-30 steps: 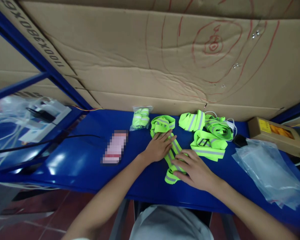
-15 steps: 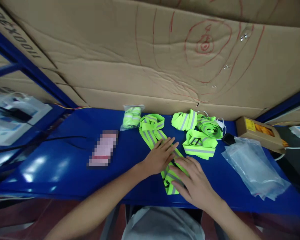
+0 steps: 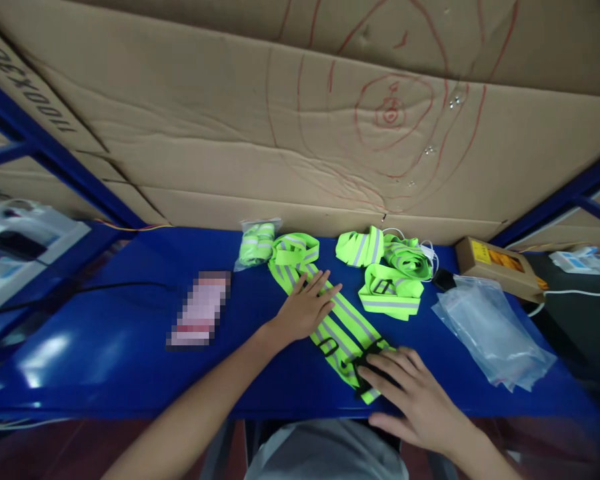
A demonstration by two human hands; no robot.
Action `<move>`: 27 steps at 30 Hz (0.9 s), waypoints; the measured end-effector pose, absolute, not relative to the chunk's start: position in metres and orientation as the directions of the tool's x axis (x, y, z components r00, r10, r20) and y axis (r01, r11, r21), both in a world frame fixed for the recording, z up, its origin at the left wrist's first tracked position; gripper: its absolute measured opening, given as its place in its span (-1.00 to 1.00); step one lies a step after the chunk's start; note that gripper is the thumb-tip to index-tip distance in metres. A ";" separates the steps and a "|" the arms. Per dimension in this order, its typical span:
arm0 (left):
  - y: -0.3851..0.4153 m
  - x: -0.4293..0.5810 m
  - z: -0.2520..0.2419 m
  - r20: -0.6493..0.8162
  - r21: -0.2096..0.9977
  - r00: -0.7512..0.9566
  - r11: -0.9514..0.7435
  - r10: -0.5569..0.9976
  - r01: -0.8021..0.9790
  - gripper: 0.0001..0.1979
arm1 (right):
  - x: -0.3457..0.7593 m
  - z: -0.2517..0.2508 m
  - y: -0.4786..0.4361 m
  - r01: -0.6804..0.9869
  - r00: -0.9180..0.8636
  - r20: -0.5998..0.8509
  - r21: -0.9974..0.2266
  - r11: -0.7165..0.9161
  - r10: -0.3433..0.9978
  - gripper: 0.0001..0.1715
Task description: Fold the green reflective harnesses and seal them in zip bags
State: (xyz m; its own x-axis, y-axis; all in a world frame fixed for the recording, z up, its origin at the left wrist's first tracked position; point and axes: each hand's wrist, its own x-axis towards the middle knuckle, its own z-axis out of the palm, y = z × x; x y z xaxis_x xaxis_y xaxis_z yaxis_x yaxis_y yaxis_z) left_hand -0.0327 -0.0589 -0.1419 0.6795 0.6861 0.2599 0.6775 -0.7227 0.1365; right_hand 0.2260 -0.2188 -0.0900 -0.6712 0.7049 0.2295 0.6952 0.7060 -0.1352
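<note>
**Blue worktop (image 3: 120, 387) before cardboard (image 3: 190, 133); one strap (image 3: 353, 319), two hands**

Strap: lime, grey-striped; lies slantwise from mid back edge, where it is looped, down to near front edge. Black buckle (image 3: 329, 347) and black piece (image 3: 361, 370) towards its front end.

Left hand (image 3: 304, 312): flat on the strap's middle, fingers spread.

Right hand (image 3: 415, 393): fingers over the black piece, thumb well parted from them; unclenched.

Packet (image 3: 257, 245): clear, green rolls inside; at back edge, just beside the strap's loop.

Bundles (image 3: 361, 247): three, lime, right of the strap, towards back edge; one shows a buckle.

Pixelated item (image 3: 200, 310): pinkish, left half.

Bags (image 3: 495, 333): clear, stacked, near right edge.

Box (image 3: 497, 267): brown, yellow label, back right corner.
</note>
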 end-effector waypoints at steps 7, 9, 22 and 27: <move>-0.051 -0.036 -0.141 0.319 0.239 0.651 -0.724 0.688 0.648 -0.56 | 0.234 -0.094 -0.242 0.678 -0.549 0.486 -0.216 0.702 0.680 -0.75; -0.055 -0.034 -0.134 0.331 0.321 0.638 -0.719 0.695 0.616 -0.56 | 0.221 -0.089 -0.226 0.698 -0.520 0.505 -0.213 0.683 0.689 -0.68; -0.065 -0.029 -0.125 0.295 0.233 0.752 -0.808 0.590 0.542 -0.55 | 0.229 -0.095 -0.233 0.766 -0.568 0.227 -0.206 0.609 0.791 -0.39; -0.118 -0.015 -0.082 0.268 0.396 0.762 -0.789 0.589 0.470 -0.76 | 0.243 -0.099 -0.224 0.811 -0.517 0.153 -0.227 0.539 0.842 -0.31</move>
